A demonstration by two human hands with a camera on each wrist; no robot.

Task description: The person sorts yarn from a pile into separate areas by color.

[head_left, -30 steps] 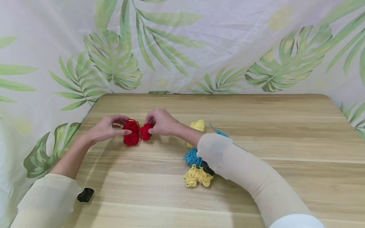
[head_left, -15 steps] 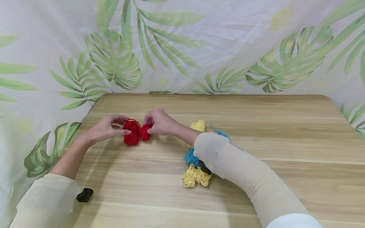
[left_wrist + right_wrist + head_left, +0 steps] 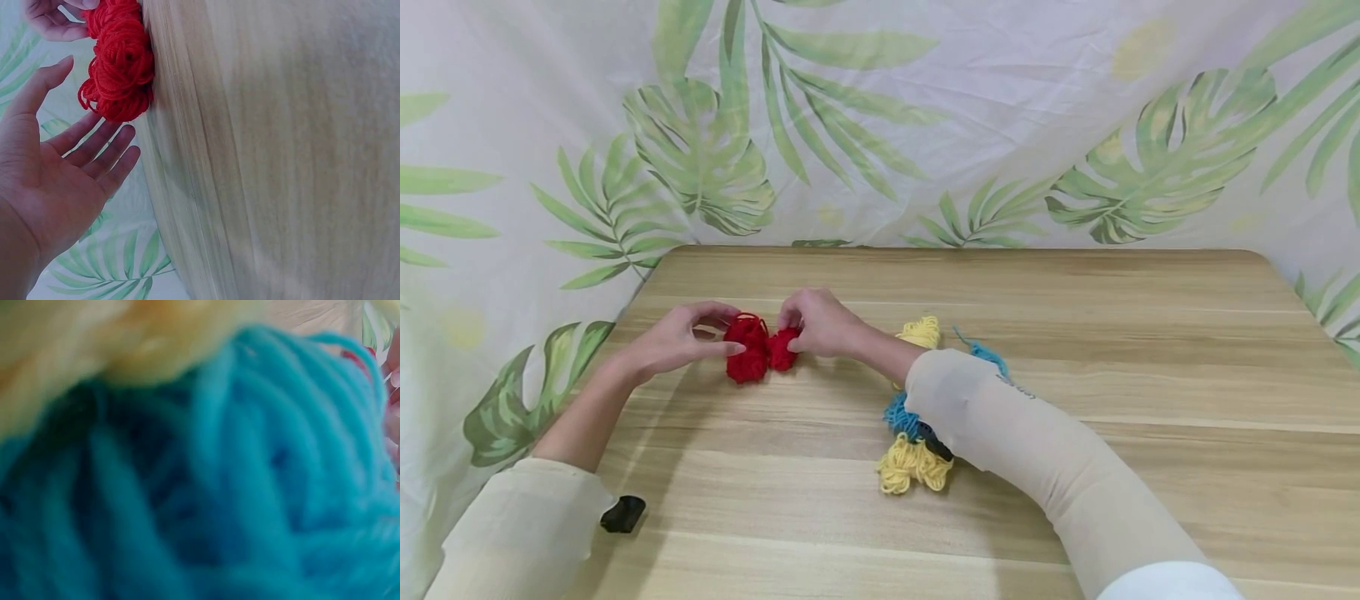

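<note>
Two red yarn bundles lie side by side at the table's left back: a larger one (image 3: 747, 358) and a smaller one (image 3: 782, 351). My left hand (image 3: 677, 340) is at the larger bundle's left side. Its fingers look relaxed and spread in the left wrist view, the fingertips right at the red yarn (image 3: 125, 59). From the other side my right hand (image 3: 826, 323) pinches the smaller bundle between thumb and fingers. Blue yarn (image 3: 269, 475) fills the right wrist view close up, beneath blurred yellow yarn (image 3: 156, 337), and the right hand shows only at the edge.
Under the right forearm lie yellow yarn (image 3: 917, 333), blue yarn (image 3: 901, 415) and another yellow bundle (image 3: 913, 467), partly covered by the sleeve. A loose blue strand piece (image 3: 988, 357) is beyond it. A black object (image 3: 622, 514) sits beside the left sleeve. A leaf-patterned cloth (image 3: 865, 125) hangs behind the table.
My right hand has shifted slightly left, bringing the smaller red bundle close against the larger one. The right forearm has slid a little left too. The left hand has stayed in place.
</note>
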